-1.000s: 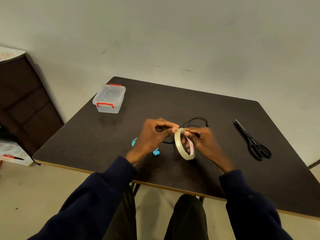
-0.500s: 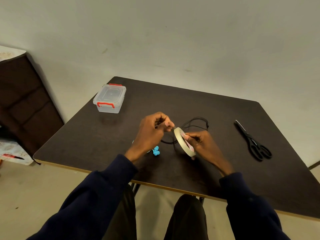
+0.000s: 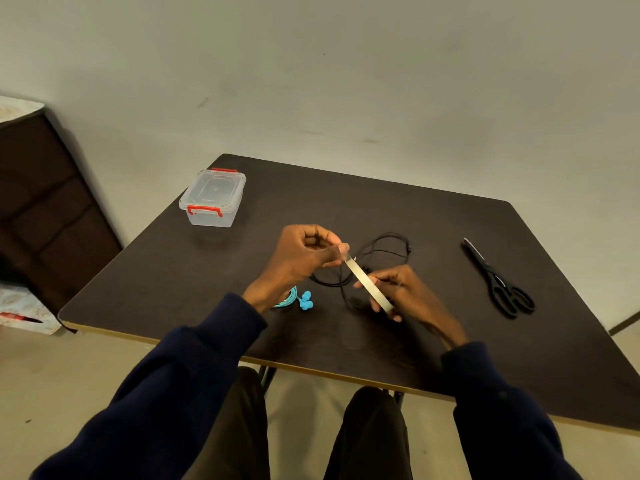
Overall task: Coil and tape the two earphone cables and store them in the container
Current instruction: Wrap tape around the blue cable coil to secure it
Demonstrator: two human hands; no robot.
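Right hand (image 3: 407, 294) grips tape roll (image 3: 367, 286), edge-on; left hand (image 3: 300, 258) pinches its upper rim. Black earphone cable (image 3: 385, 243) lies loose on table (image 3: 346, 344) behind hands; blue earphones (image 3: 304, 301) beside left wrist. Container (image 3: 213, 199), lid on, far-left table corner.

Left hand (image 3: 304, 259): pinching tape roll (image 3: 367, 287) at far end, fingertips together. Right hand (image 3: 407, 294): gripping tape roll's near side.

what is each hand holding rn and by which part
The right hand holds the tape roll by its lower rim, fingers curled round the ring. The left hand pinches the roll's upper edge, probably the tape's free end.
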